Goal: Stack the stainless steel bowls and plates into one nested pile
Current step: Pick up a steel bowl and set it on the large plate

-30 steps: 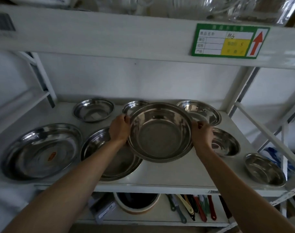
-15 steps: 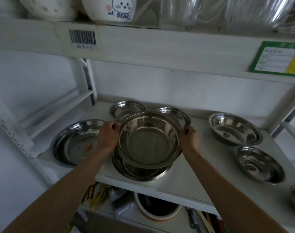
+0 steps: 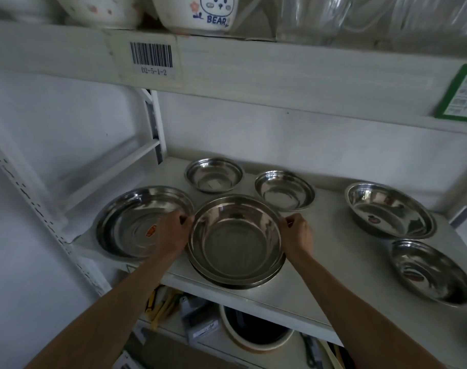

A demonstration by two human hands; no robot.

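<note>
Two hands, left (image 3: pixel 171 233) and right (image 3: pixel 297 235), clamp the bowl's (image 3: pixel 236 241) rim. It sits nested in a plate (image 3: pixel 256 282) on the shelf (image 3: pixel 320 265).

Glossy steel bowls (image 3: pixel 236 239) (mirror-smooth, reflective) sit on a matt white shelf (image 3: pixel 320 275)

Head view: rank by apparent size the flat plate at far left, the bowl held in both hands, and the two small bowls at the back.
1. Held bowl and flat plate: alike; the bowl is nearer, so unsure.
2. Back right bowl and back left bowl: smallest, nearly alike.
</note>
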